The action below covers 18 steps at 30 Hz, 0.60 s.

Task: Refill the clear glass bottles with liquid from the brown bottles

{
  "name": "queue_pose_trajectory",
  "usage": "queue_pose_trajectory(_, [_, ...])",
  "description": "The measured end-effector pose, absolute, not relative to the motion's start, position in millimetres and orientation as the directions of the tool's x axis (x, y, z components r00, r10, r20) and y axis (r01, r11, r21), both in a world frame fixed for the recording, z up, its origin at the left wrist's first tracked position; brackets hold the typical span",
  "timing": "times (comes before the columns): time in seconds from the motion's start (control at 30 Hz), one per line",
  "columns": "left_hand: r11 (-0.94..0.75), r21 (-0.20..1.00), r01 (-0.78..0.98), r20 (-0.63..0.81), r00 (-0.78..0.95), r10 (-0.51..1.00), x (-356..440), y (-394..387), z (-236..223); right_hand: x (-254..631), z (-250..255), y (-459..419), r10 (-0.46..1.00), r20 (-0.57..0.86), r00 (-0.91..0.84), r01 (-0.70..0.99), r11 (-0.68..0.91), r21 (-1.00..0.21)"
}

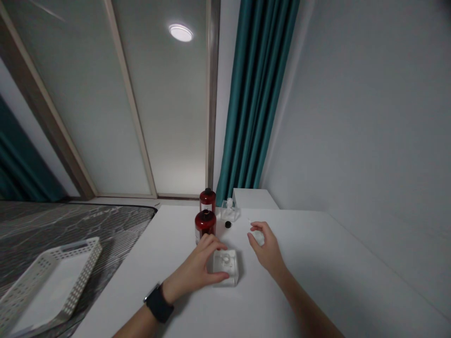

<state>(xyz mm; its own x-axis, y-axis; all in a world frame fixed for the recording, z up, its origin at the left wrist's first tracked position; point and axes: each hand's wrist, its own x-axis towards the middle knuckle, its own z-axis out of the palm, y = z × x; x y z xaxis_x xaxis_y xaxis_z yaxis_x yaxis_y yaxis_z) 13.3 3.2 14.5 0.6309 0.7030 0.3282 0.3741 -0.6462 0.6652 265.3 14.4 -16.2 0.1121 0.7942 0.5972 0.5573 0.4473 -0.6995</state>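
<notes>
My left hand (206,263) grips a clear, square-sided bottle (225,265) on the white table, thumb at the near side and fingers at the far side. The bottle's round neck faces up. To its right, my right hand (266,246) is raised with thumb and fingers curled around a small clear piece (259,237), whose kind I cannot make out. A dark red bottle (205,223) stands just beyond my left fingers. A small black cap (228,225) lies beside it on the tabletop.
Behind stand a second dark red bottle (207,199) with a black top and another clear bottle (230,210) with a stopper. A white box (255,198) is at the far edge of the white table (310,234). A white perforated basket (79,272) lies lower left; a wall (380,141) borders the right.
</notes>
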Motion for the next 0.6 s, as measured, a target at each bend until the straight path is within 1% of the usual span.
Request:
queue_pose_trajectory(0.13, [-0.633,0.692,0.348,0.344,0.611,0.712,12,4,16,240,-8,-5,0.830,0.557,-0.018,0.464,0.501,-0.731])
queue_pose_trajectory(0.2, [-0.642,0.697,0.320,0.384,0.591,0.710,11,4,18,234,-5,-12,0.862,0.489,-0.137,0.375,0.501,-0.780])
queue_pose_trajectory(0.3, [-0.680,0.670,0.298,0.491,0.510,0.707,12,4,19,230,-4,-19,0.905,0.333,-0.265,0.313,0.407,-0.858])
queue_pose_trajectory(0.37, [-0.710,0.624,0.327,0.578,0.418,0.701,12,5,17,227,-5,-21,0.926,0.213,-0.312,0.323,0.314,-0.893])
queue_pose_trajectory(0.43, [-0.726,0.558,0.402,0.677,0.285,0.679,10,7,14,223,-5,-24,0.933,0.117,-0.340,0.344,0.239,-0.908])
queue_pose_trajectory(0.53, [-0.689,0.485,0.539,0.784,0.081,0.616,6,14,7,216,-4,-27,0.936,0.054,-0.349,0.388,0.197,-0.901])
queue_pose_trajectory(0.6, [-0.639,0.493,0.590,0.794,-0.005,0.608,3,21,3,213,-3,-29,0.937,0.050,-0.345,0.422,0.203,-0.883])
